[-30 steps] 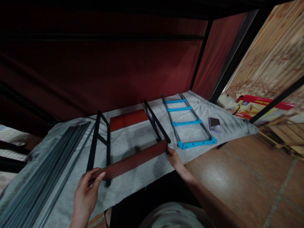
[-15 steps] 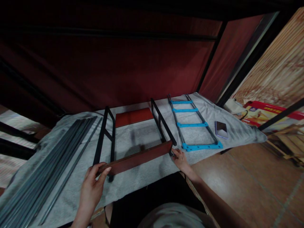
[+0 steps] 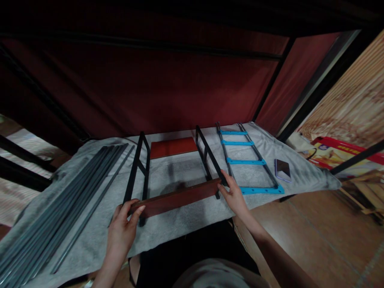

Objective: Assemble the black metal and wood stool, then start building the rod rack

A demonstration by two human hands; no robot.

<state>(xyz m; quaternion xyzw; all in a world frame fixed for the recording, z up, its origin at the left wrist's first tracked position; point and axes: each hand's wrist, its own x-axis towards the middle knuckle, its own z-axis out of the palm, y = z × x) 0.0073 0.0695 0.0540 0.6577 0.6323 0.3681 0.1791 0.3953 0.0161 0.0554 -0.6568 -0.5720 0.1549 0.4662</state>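
A narrow reddish-brown board (image 3: 180, 199) stands on edge across the near ends of two black metal side frames. My left hand (image 3: 124, 220) pinches the board's left end, thumb on the near face and fingers behind, beside the left side frame (image 3: 132, 176). At the other end, my right hand (image 3: 232, 194) grips the board where it meets the right side frame (image 3: 210, 154), fingers on the frame's bar. Further back, an orange-red board (image 3: 174, 148) lies between the two frames at their far ends.
Several grey metal tubes (image 3: 72, 200) lie on the left of the grey cloth (image 3: 171, 236). To the right are a rack with blue crosspieces (image 3: 246, 162) and a phone (image 3: 282, 170). A dark red panel (image 3: 168, 92) rises behind. A red-and-yellow box (image 3: 345, 154) stands far right.
My right hand has moved up from below the right frame's near end onto the board's corner and the frame bar. The left hand keeps its hold. The view has shifted slightly.
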